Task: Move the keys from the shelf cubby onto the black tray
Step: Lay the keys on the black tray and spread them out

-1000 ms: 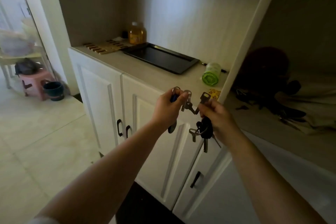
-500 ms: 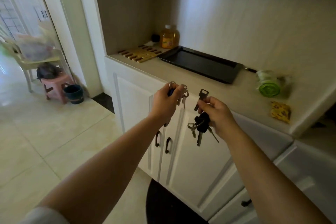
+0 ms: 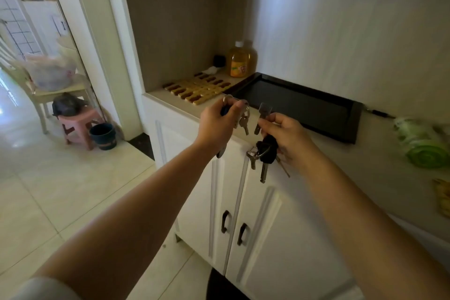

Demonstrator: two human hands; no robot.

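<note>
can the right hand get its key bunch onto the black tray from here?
Probably yes. The right hand holds its key bunch just in front of the black tray, whose inside looks bare. Nothing stands between them; the left hand is off to the side.

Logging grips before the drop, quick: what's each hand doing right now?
Left hand: closed, holding a small bunch of keys.
Right hand: closed, holding a bigger bunch with a black fob.
</note>
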